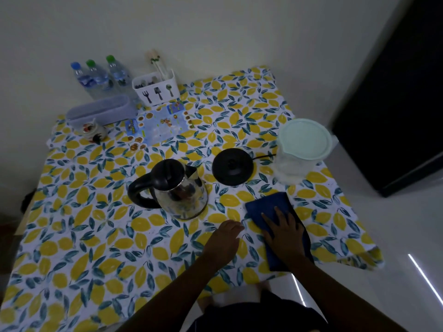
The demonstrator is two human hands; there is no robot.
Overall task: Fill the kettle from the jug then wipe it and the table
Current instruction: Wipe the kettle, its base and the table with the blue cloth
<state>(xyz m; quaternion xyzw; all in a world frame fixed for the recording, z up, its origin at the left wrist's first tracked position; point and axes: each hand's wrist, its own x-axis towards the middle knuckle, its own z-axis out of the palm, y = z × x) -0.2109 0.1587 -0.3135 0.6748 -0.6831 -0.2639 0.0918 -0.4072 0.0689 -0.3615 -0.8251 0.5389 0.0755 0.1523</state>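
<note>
A glass kettle (pixel 178 190) with a black lid and handle stands on the lemon-print table (pixel 84 236), off its round black base (pixel 232 166). To the right of the base stands the clear jug (pixel 300 154) with a pale green lid on. A dark blue cloth (pixel 271 204) lies flat near the table's right front edge. My right hand (pixel 285 233) presses flat on the cloth, fingers spread. Just left of it, my left hand (pixel 226 238) rests on the tablecloth, fingers curled down, holding nothing.
At the back stand three water bottles (pixel 100 75), a white cutlery holder (pixel 157 88), a lidded plastic box (pixel 100 109), a small ornament (pixel 92 131) and a printed leaflet (pixel 158 125). The base's cord (pixel 263 156) runs toward the jug. A dark cabinet (pixel 395 104) stands at right.
</note>
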